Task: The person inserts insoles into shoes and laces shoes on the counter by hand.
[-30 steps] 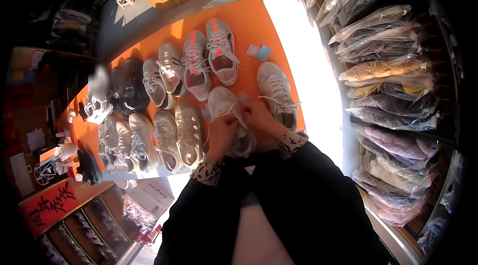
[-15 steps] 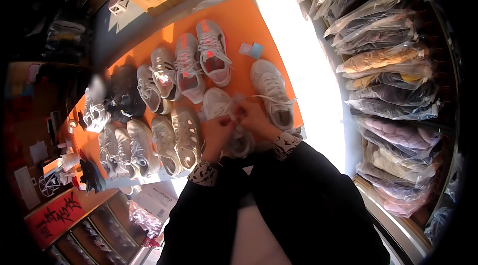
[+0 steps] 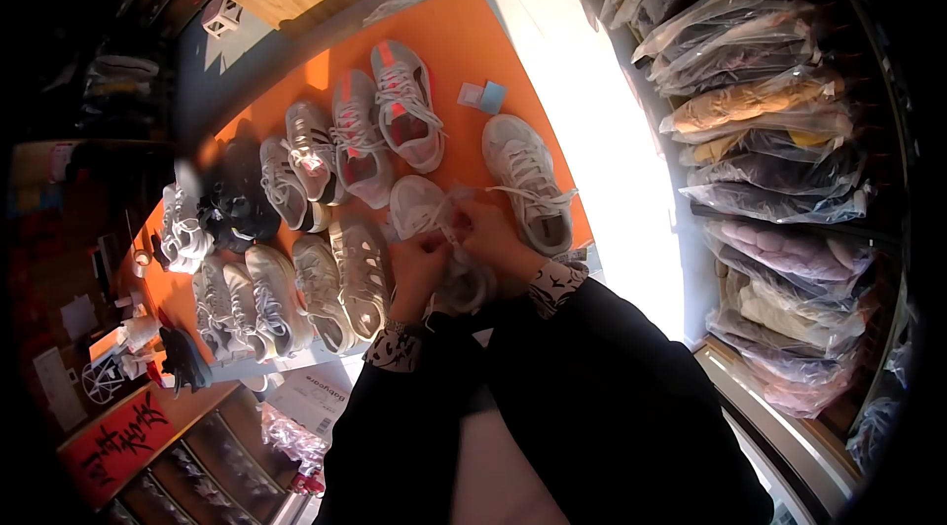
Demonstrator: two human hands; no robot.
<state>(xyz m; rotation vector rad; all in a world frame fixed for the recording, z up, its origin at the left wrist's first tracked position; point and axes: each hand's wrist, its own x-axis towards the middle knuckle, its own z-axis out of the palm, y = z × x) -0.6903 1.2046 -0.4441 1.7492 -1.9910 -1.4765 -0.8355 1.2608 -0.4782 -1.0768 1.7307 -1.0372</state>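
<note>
A white sneaker lies on the orange tabletop close to my body, its toe pointing away. Over its tongue, both hands work at the shoelace. My left hand is closed in a pinch on the lace at the shoe's left side. Beside it, my right hand pinches the lace from the right; a pale, blurred strand shows by its fingertips. My hands hide much of the shoe's middle. To the right of my right hand sits another white sneaker with loosely hanging laces.
Pink-and-grey running shoes and more pairs stand in two rows leftward, including black shoes. Two small cards lie near the far edge. A rack of plastic-wrapped garments is at right. A red sign is lower left.
The view has shifted slightly, so the table and shoes sit a little further left. Both hands stay at the same sneaker's lace, with only small finger movement.
</note>
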